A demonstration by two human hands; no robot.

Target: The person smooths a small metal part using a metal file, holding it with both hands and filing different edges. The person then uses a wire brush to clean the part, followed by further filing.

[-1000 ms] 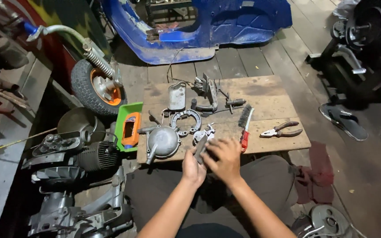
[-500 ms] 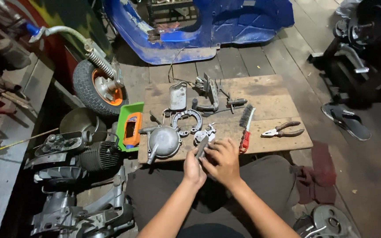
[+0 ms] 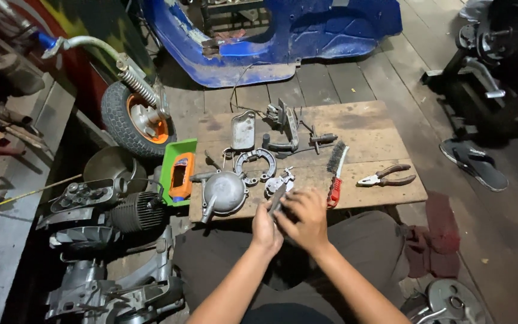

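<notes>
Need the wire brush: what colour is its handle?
Red on the wire brush, white above, head view.

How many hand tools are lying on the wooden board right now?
2: a wire brush with a red handle, just past the right hand, and a pair of pliers near the board's right edge. Smaller tools may be hidden among the metal parts.

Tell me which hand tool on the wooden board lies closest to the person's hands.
The wire brush with the red handle: its handle end lies right beside the right hand. The pliers lie farther right, apart from both hands.
</notes>
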